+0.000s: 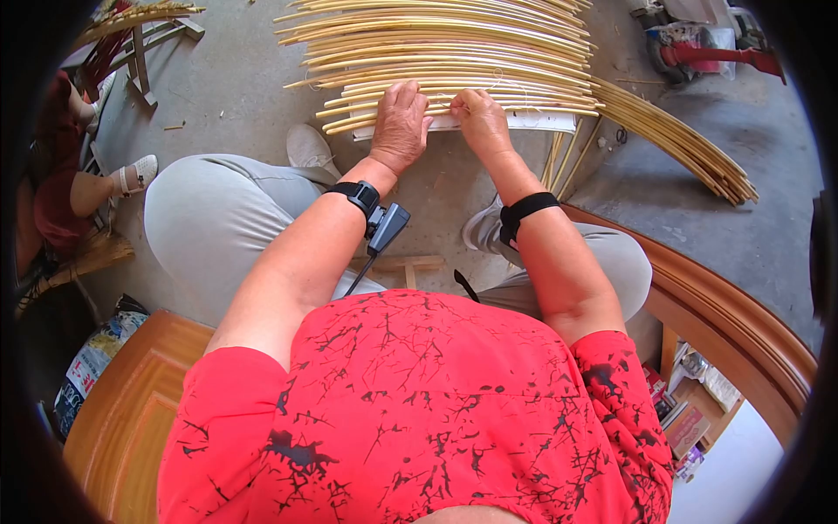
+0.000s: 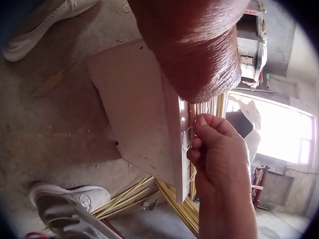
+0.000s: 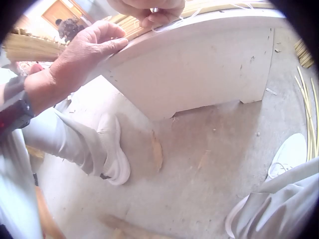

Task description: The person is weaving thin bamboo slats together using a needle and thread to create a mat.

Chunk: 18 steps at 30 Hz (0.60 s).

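Note:
A row of pale, thin sticks (image 1: 436, 48) lies side by side on a low white stand (image 2: 134, 114). My left hand (image 1: 400, 127) grips the nearest sticks, fingers over them and thumb at the near edge. Just right of it, my right hand (image 1: 482, 120) pinches a white thread (image 2: 187, 139) between thumb and curled forefinger. The thread hangs in loops along the stand's front edge. Between the right fingers, a small shiny spot shows in the right wrist view; the fingers hide most of it.
A bundle of longer sticks (image 1: 676, 140) slants down to the floor at the right. A curved wooden rail (image 1: 724, 297) runs beside my right knee. At the left edge another person's sandalled foot (image 1: 138, 175) shows. A red-handled item (image 1: 724, 57) lies at the upper right.

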Motion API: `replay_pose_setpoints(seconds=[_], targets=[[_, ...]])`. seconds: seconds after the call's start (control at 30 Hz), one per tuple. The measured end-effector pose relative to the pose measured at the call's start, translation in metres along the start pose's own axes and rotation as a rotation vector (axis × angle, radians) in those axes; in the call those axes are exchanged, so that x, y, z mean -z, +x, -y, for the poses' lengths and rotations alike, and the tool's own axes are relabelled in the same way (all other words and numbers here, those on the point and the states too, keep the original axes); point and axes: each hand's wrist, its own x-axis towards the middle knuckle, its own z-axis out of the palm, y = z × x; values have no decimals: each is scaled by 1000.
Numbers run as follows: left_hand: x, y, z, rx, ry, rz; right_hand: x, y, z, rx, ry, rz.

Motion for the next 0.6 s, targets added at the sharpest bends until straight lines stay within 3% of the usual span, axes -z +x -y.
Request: replay_pose_setpoints(seconds=[0.3,0.6], targets=[[-3,0,1,0,-156,-107,-8,2,3,-4,-47,-44],[-4,-1,5,-17,-140,-102,-5,4,-1,-4,20,-3]])
